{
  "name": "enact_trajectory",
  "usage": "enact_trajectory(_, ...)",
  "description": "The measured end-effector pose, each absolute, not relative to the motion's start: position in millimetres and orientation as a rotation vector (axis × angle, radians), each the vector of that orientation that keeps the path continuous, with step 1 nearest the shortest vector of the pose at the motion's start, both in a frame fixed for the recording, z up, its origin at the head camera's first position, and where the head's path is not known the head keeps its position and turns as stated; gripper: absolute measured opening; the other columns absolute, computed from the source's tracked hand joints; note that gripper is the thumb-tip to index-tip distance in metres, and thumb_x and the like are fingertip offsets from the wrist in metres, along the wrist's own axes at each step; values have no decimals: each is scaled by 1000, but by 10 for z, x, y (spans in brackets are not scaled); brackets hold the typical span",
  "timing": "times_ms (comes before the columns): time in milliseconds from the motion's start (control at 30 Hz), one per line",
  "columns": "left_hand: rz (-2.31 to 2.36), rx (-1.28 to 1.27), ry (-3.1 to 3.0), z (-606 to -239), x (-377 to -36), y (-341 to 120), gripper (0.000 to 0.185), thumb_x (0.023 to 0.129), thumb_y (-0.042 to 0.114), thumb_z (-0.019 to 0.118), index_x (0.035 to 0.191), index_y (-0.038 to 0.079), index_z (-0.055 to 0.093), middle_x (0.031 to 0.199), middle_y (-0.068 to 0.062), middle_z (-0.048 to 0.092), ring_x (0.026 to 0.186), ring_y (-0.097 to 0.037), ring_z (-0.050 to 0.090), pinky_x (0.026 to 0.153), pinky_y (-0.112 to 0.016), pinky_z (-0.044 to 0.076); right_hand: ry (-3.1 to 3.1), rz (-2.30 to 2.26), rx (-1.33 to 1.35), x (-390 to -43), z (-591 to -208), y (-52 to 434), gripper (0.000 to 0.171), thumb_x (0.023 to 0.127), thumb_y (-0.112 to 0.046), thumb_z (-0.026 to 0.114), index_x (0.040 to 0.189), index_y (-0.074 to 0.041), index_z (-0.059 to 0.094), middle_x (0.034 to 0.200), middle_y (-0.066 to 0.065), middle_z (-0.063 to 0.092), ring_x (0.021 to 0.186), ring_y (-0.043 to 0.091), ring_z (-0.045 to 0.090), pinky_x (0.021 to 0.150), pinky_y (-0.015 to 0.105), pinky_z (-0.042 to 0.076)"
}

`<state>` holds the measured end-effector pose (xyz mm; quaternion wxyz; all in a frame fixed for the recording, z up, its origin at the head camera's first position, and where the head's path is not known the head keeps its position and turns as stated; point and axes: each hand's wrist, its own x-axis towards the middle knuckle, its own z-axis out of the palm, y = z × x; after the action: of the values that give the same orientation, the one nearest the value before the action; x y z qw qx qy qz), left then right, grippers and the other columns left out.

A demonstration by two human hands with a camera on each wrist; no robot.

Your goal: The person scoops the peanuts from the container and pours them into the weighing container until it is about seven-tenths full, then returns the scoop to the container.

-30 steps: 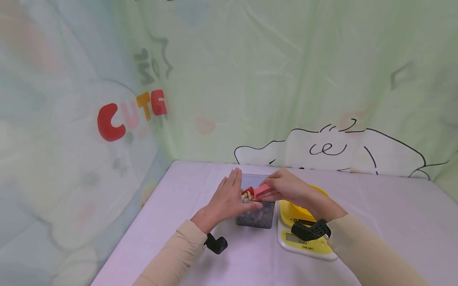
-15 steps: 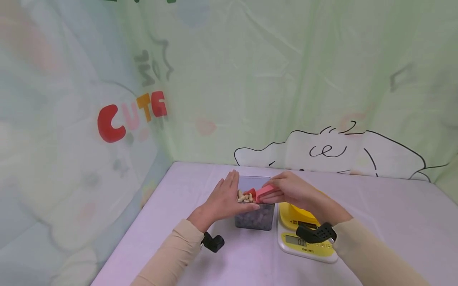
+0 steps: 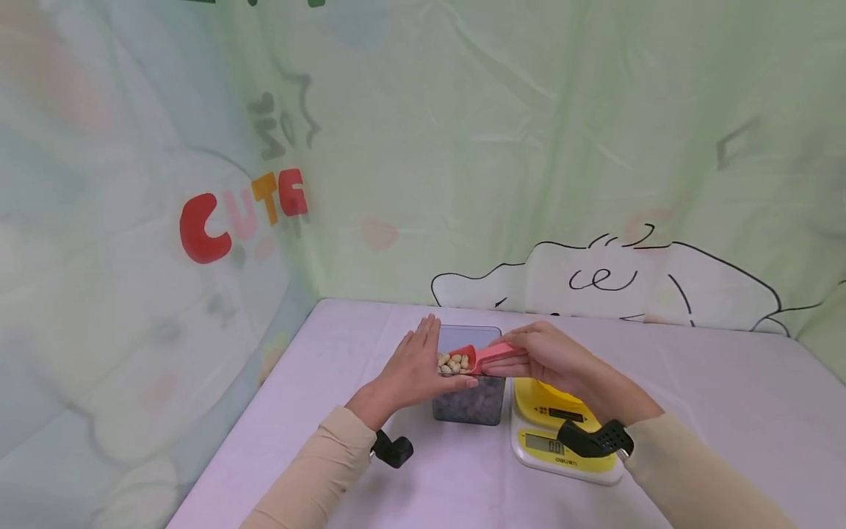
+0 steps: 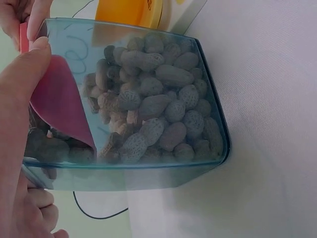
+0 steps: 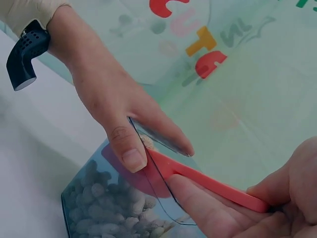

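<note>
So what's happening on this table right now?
A person is scooping peanuts out of a clear tub. The left hand steadies the tub's side with flat fingers, thumb on the near rim. The right hand holds a pink scoop by its handle, level over the tub's mouth with a small heap of peanuts in it. A yellow scale sits right beside the tub.

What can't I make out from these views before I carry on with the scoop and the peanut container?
- Scale: the display digits are too small to read in the head view; the right hand and wrist camera cover part of its top.
- Red scoop: its bowl is partly behind the left hand in the right wrist view.
- Clear container: its left part is hidden by the thumb in the left wrist view.
- Peanuts: their depth cannot be judged.
</note>
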<state>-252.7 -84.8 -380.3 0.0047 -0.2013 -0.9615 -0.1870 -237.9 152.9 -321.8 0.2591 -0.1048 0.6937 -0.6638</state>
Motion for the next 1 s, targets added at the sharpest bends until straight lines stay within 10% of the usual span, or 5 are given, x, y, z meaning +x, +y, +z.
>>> enact_trajectory(1000,-639,-620,-3007,-3804,-2494,-845,118,80,74,62,159,4,11,168,-11,10,156,-24,10,127,-43,14,1712,-2025,-104,-2300,-3360,1835,49,108,-16,33,147,14,27,115,13,72,110,29,71,94,33,55)
